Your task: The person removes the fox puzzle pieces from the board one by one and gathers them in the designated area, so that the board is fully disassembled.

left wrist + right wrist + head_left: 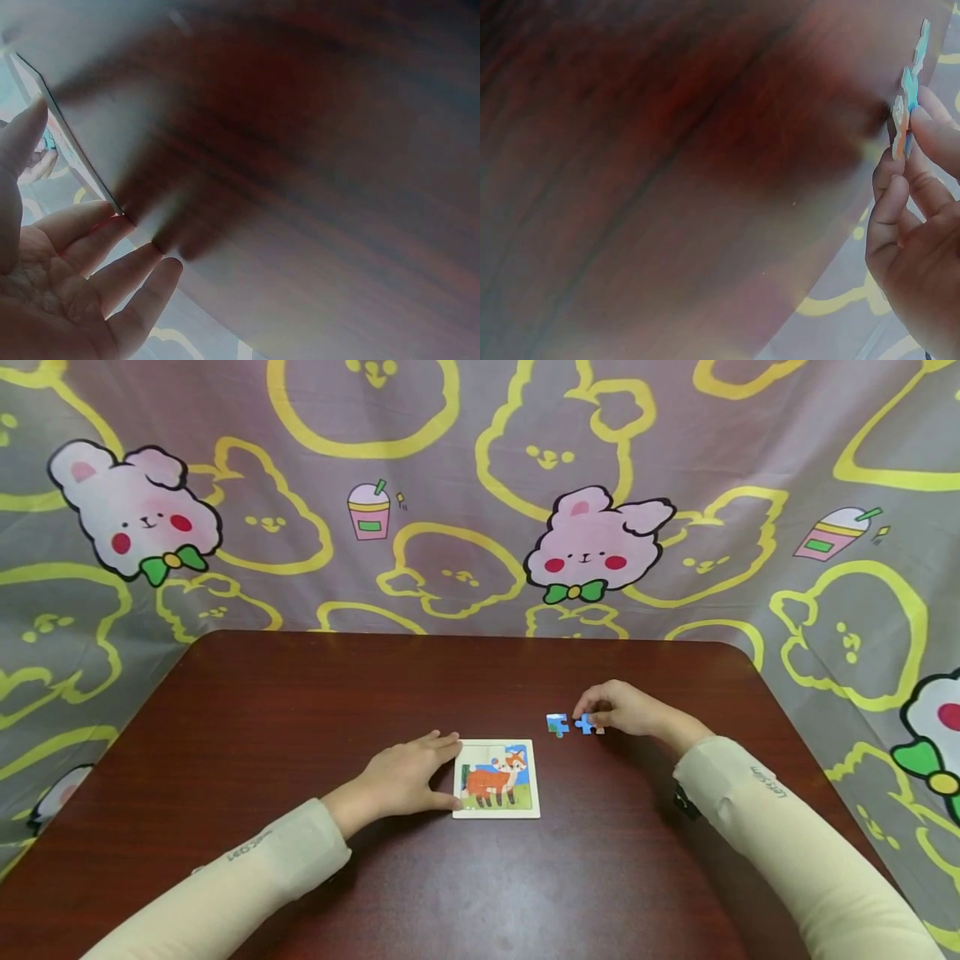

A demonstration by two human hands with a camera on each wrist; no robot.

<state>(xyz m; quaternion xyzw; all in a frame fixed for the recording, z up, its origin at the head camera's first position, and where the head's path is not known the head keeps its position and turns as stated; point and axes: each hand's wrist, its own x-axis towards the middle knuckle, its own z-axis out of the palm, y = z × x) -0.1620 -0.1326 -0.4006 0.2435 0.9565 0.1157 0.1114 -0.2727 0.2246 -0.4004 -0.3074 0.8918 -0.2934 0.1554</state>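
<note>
Head view. We list one puzzle board (497, 814), white-rimmed, lying on the dark red-brown table (360, 685), directly right of the left hand (401, 777). That hand is spread, its fingers fairly straight, thumb at the board's lower left corner and fingertips at the upper left. The board bears a fox picture (491, 783), with a pale patch at its upper left. Right of the board: one blue-and-green piece (557, 724); just beside it, one blue piece (585, 724), pinched by the right hand (626, 708) with curled fingers. Behind, a patterned curtain (450, 468).

Left wrist view. We see the palm, hidden in the head view, and the board nearly edge-on, thumb and index finger touching its edge. The fox picture cannot be read here.

Right wrist view. We count the pieces edge-on, thumb against the blue one. Nearest the camera is an orange-and-white piece (898, 129), mostly covered by the hand in the head view. The board does not show.
</note>
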